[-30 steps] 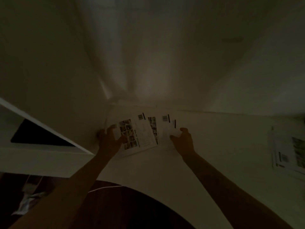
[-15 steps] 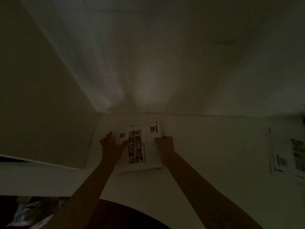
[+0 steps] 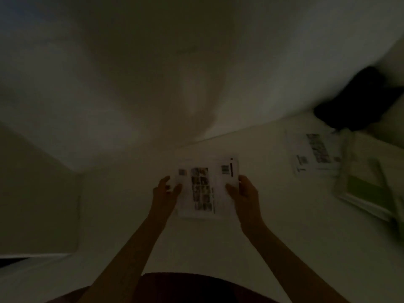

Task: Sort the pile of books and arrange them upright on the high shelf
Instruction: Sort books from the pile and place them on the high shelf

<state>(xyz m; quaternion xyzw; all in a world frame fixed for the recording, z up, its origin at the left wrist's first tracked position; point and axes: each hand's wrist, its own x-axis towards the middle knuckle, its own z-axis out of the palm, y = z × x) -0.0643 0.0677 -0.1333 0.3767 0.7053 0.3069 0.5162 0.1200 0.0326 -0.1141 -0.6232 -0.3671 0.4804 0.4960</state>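
Observation:
The scene is dim. A stack of thin white booklets (image 3: 205,189), its top cover printed with a column of small photos and a code square, sits between both hands over the pale shelf surface (image 3: 218,243). My left hand (image 3: 164,191) grips the stack's left edge, thumb on the cover. My right hand (image 3: 243,190) grips the right edge, thumb on the cover too. More white booklets (image 3: 314,154) lie flat at the right.
A book with a green cover (image 3: 367,191) lies at the far right, beside the flat booklets. A dark object (image 3: 358,99) sits at the back right corner. The back wall (image 3: 175,73) rises behind the stack. A side panel (image 3: 37,204) stands at the left.
The fanned booklets were squared into one stack between both hands. The stack has since come away from the left corner, toward the middle. The view has swung right, showing the green book.

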